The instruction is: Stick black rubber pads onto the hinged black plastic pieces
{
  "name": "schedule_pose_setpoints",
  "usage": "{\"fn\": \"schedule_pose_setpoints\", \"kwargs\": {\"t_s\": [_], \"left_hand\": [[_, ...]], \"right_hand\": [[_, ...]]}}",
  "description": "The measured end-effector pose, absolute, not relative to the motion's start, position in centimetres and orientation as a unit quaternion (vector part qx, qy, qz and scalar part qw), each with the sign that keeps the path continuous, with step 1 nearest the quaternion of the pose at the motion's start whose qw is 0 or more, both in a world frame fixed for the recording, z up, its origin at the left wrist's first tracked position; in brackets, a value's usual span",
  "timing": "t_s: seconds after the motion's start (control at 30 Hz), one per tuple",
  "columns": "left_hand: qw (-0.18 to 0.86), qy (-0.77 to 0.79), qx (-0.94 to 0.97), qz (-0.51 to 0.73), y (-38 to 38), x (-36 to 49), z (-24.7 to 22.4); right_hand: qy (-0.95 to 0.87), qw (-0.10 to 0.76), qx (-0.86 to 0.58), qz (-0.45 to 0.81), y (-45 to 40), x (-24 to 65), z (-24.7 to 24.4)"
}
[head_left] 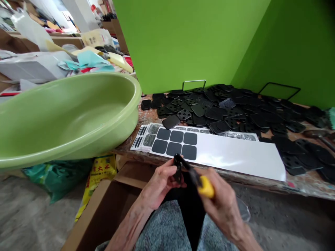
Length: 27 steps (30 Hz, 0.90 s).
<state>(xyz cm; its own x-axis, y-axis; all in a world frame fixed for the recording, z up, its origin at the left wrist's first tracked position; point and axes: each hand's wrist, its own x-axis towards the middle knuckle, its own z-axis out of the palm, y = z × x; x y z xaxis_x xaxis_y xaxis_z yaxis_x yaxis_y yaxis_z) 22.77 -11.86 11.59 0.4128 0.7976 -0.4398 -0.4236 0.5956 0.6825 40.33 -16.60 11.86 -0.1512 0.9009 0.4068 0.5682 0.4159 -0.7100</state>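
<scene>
My left hand (159, 183) pinches a small glossy black part (178, 172) upright between thumb and fingers, above my lap. My right hand (222, 195) is wrapped round a tool with a yellow handle (206, 187). The tool's dark front end is blurred and points at the top of the black part; its exact kind is unclear. Just beyond my hands, a white backing sheet (235, 157) lies along the table edge with several dark rounded-square stickers (175, 149) at its left end. More sticker sheets (145, 136) lie under it.
Loose black plates (214, 113) are heaped across the wooden table (277, 186) before a green panel (188, 42). A large light-green basin (115, 132) stands at left. Below are an open cardboard box (104, 209) and a yellow bag (101, 172).
</scene>
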Motion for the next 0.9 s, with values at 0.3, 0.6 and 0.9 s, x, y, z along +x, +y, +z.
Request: {"fn": "schedule_pose_setpoints", "kwargs": {"t_s": [0.3, 0.6, 0.9], "left_hand": [[0.669, 0.486, 0.391, 0.405, -13.2, 23.3, 11.2], [0.808, 0.347, 0.289, 0.379, -13.6, 21.5, 7.9], [0.854, 0.201, 0.245, 0.414, -13.8, 21.8, 8.6]], "right_hand": [[-0.613, 0.432, -0.625, 0.214, -17.9, 40.5, 11.9], [-0.239, 0.576, -0.498, 0.603, -17.7, 42.9, 10.2], [-0.168, 0.598, -0.501, 0.603, -18.7, 42.2, 8.7]]}}
